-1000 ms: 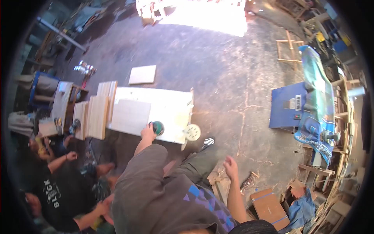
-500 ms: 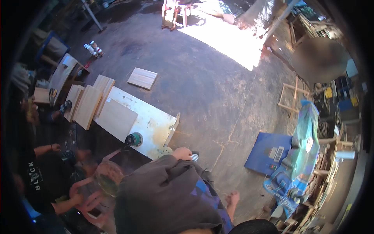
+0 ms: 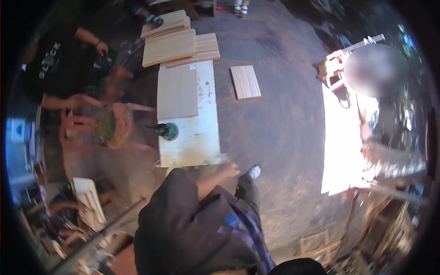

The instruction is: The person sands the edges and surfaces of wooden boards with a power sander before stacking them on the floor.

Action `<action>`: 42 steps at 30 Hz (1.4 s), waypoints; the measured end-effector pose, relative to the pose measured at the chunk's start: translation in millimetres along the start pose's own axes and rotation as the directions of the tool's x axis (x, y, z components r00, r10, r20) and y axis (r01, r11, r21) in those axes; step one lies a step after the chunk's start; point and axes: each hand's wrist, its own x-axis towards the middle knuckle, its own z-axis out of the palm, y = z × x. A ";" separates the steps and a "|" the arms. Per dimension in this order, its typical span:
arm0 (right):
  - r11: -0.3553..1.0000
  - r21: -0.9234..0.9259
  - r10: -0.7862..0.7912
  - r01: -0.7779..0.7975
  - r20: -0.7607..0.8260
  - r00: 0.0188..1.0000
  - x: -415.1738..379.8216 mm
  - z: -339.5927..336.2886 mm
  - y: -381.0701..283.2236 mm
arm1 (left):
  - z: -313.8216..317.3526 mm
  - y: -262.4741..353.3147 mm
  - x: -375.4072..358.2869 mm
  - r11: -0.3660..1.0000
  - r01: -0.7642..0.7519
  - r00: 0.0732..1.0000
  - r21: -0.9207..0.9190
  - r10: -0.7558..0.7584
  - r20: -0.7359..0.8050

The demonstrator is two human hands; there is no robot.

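Note:
My left hand [image 3: 231,170] is just past the near right corner of the white board [image 3: 197,146], blurred, with its fingers smeared. Whether it holds anything cannot be made out. My right hand is out of view. A green and black round sander [image 3: 168,131] rests on the white board. Beyond it lies a pale wooden panel [image 3: 178,94], with a small white label at its far edge.
Several wooden boards [image 3: 170,47] are stacked at the far end. Another board [image 3: 245,82] lies on the floor. To the left are a person in a black shirt [image 3: 57,64] and a reddish chair [image 3: 116,124]. Another person's hands [image 3: 82,208] show lower left.
The view has swung to the right, so the bench now runs straight ahead. My left hand has moved off the bench's near edge area. My right hand has gone out of view.

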 end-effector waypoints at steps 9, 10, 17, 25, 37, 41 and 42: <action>-0.272 -0.893 -0.856 0.358 0.395 0.334 99.7 -237.1 -653.2 | -73.2 96.3 85.0 0.744 -0.025 0.928 -0.668 -0.231 -0.291; -0.298 -0.883 -0.887 0.362 0.397 0.237 106.9 -236.1 -737.0 | -89.3 99.2 101.5 0.686 -0.062 0.910 -0.725 -0.259 -0.324; 0.407 -0.447 -0.874 0.797 0.064 0.482 -57.3 28.8 -1029.9 | -223.3 75.0 299.3 0.489 -0.035 0.866 -0.871 -0.420 -0.270; 0.297 -0.611 -0.729 0.734 0.351 0.587 229.7 202.1 -1120.6 | -246.7 -33.3 625.0 -0.041 0.136 0.774 -0.990 -0.619 0.132; 0.327 -0.535 -0.885 0.779 0.116 0.452 507.7 322.6 -1256.4 | -103.3 -230.1 897.4 0.456 0.252 0.454 -0.854 -0.835 -0.312; 0.521 -0.563 -0.774 0.642 0.006 0.633 452.3 339.8 -1274.8 | -137.3 -216.8 893.2 0.307 0.126 0.548 -0.943 -0.814 -0.192; 0.559 -0.564 -0.748 0.608 -0.026 0.663 431.6 333.8 -1279.9 | -137.1 -209.1 888.3 0.348 0.169 0.465 -0.922 -0.853 -0.237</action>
